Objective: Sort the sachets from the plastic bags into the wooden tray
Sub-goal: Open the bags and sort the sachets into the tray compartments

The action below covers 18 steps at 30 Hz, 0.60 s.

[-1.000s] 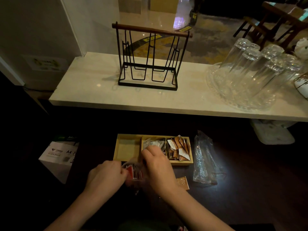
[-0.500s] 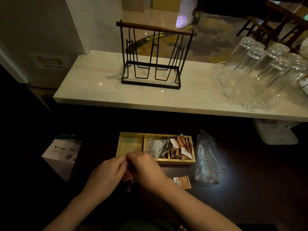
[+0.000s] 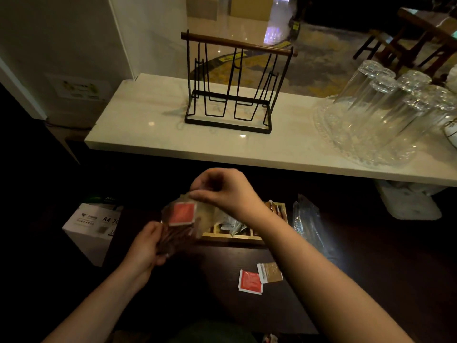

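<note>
Both hands' fingers (image 3: 197,194) grasping plastic bag (image 3: 180,226) of red sachets; wooden tray (image 3: 232,235) holds sachets.

Two bare hands raised over dark table (image 3: 371,256). Left hand (image 3: 146,246) grips lower edge of clear plastic bag (image 3: 181,226) holding red sachets; right hand (image 3: 222,189) pinches bag's top. Behind bag, wooden tray (image 3: 232,235), partly hidden, sachets inside. Loose red sachet (image 3: 250,281) lies on table, touching brown sachet (image 3: 270,272). Empty clear bag (image 3: 309,224) right of tray. White shelf (image 3: 148,134) beyond carries black wire rack (image 3: 232,85) and upturned glasses (image 3: 385,105). White box (image 3: 91,229) at left.
</note>
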Tool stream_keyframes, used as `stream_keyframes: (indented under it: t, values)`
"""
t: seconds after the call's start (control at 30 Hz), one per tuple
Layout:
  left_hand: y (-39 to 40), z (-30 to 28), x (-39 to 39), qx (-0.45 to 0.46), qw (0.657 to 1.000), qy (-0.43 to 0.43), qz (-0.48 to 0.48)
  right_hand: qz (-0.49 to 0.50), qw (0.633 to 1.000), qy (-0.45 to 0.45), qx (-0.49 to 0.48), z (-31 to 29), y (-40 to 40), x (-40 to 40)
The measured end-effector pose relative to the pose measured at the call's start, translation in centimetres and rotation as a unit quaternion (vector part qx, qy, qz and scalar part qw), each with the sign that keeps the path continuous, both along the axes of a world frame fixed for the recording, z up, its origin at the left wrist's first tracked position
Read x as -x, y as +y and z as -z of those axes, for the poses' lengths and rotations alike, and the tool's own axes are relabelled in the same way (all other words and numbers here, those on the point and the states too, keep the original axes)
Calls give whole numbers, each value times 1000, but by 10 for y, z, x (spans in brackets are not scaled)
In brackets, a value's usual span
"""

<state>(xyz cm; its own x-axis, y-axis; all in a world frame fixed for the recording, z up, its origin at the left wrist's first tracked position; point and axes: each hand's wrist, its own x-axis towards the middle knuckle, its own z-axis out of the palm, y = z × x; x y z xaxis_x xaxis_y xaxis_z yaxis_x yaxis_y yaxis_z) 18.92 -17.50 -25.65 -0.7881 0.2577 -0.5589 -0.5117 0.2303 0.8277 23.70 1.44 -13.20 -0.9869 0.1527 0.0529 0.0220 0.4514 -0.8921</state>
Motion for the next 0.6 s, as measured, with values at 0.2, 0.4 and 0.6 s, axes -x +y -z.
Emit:
stream_keyframes:
  t: [0.2,0.4,0.6]
  values:
    - [-15,-33,45,170,949,266,-30,50,995,-80,33,20,26,6]
    - [-22,-82,56,285,838,464,-23,52,989,-96,96,44,24,14]
    - [-18,-96,67,357,769,531,-8,91,982,-99,135,65,9,31]
